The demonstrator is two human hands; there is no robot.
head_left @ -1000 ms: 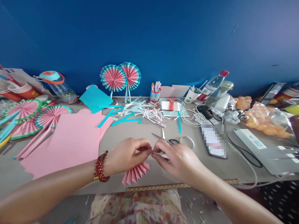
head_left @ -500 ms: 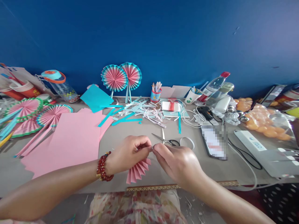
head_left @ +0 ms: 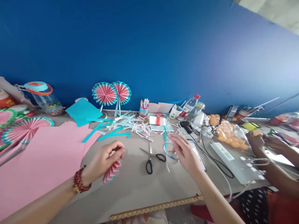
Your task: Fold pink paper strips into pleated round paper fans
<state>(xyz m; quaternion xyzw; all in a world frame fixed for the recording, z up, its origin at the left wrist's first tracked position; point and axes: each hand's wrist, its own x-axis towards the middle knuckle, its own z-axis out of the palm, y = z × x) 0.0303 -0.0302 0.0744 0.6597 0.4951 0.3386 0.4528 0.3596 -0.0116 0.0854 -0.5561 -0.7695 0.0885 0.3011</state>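
Note:
My left hand [head_left: 108, 160] has its fingers closed on a pleated pink paper fan [head_left: 112, 171] with blue edges, which hangs below the palm. At its fingertips is a tiny pale bit, too small to name. My right hand [head_left: 185, 152] is at the right, fingers bent around the edge of a thin white roll of tape [head_left: 164, 152] with a loose end hanging down. Between the hands, black-handled scissors [head_left: 149, 155] lie partly spread on the table. Finished round paper fans [head_left: 105, 94] lean against the blue wall.
Pink sheets [head_left: 53, 155] cover the left, with a blue sheet [head_left: 83, 112] behind. Paper strips [head_left: 121, 123] lie mid-table. A bottle [head_left: 189, 107], a phone [head_left: 198, 155] and a power strip [head_left: 223, 152] are at right. Another person's hands [head_left: 259, 144] work at far right.
My hands have come apart. The left moved left with the pleated paper fan; the right reached the roll of tape that lay by the scissors. The view has turned right, showing another person's hands.

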